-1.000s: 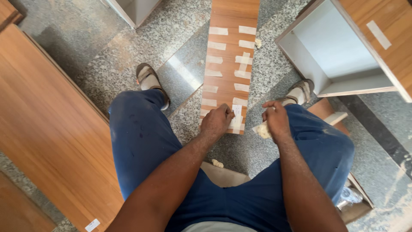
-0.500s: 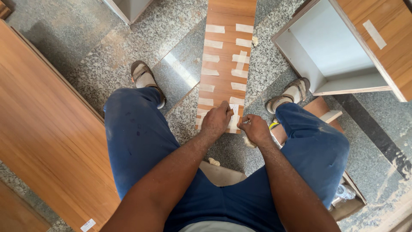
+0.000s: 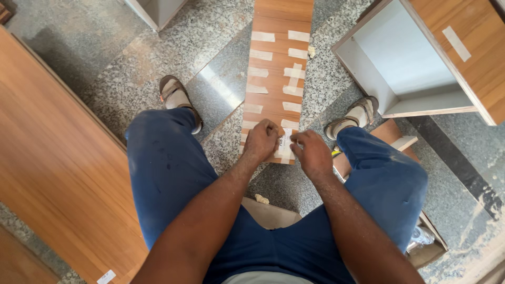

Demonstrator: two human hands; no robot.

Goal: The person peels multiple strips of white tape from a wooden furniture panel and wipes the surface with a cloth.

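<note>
Right hand [image 3: 311, 152] now beside left hand [image 3: 261, 141]

The near end of the narrow wood board [image 3: 276, 79] hides behind the left hand [image 3: 261, 141] and right hand [image 3: 311, 152]. Its far end runs off the top edge. The white label [image 3: 284, 144] between the fingers is too small to read.

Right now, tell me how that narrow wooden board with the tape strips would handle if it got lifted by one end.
The board looks stiff: a flat, straight panel lying on the stone floor, so it likely would not sag. Being long and narrow, it may swing or feel end-heavy. Its smooth face could be slippery, though the tape strips may give grip. Both hands rest at its near end.
</note>
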